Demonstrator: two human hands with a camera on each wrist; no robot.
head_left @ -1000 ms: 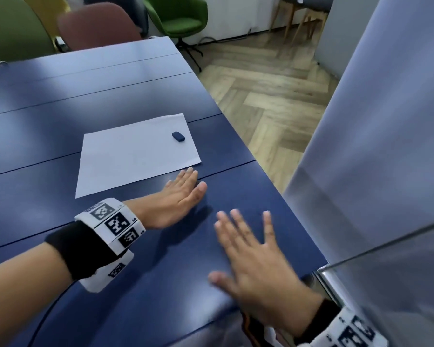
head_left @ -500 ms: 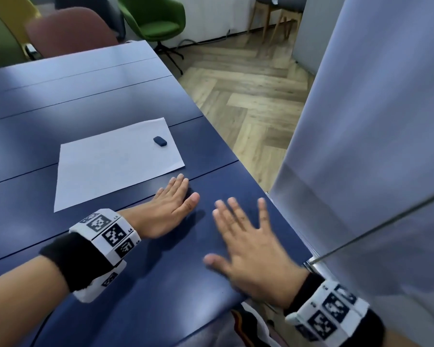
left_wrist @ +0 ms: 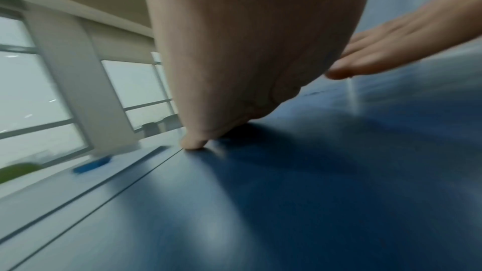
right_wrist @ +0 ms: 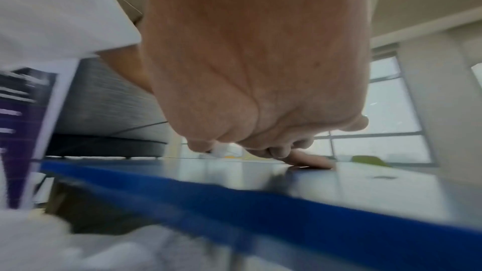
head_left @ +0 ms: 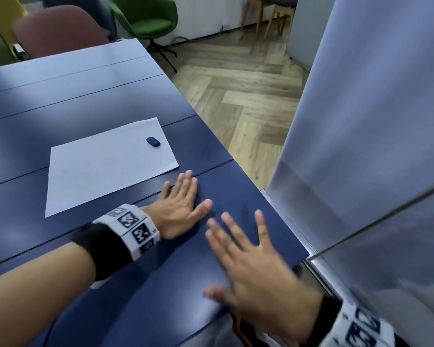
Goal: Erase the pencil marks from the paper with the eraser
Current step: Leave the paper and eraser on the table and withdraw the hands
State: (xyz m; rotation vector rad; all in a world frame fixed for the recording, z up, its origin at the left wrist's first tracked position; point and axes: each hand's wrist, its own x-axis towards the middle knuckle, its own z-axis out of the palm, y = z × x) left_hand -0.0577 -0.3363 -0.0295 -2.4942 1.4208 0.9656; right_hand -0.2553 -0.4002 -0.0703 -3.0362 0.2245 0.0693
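A white sheet of paper [head_left: 105,164] lies on the dark blue table [head_left: 73,103]; no pencil marks show on it from here. A small dark blue eraser [head_left: 153,142] sits near the sheet's far right corner, and appears as a blue block [left_wrist: 91,166] in the left wrist view. My left hand [head_left: 183,204] lies flat, fingers straight, on the table just in front of the paper's near right corner. My right hand [head_left: 248,251] is spread open at the table's near right corner, blurred. Both hands are empty.
The table's right edge [head_left: 256,189] runs close beside my right hand, with a grey partition panel [head_left: 361,121] beyond it. Pink [head_left: 58,31] and green [head_left: 145,16] chairs stand at the far end. Wooden floor lies to the right.
The view has shifted a little. My right hand has drawn back slightly toward me and is blurred with motion. The left hand stays flat in its place; paper and eraser are unmoved.
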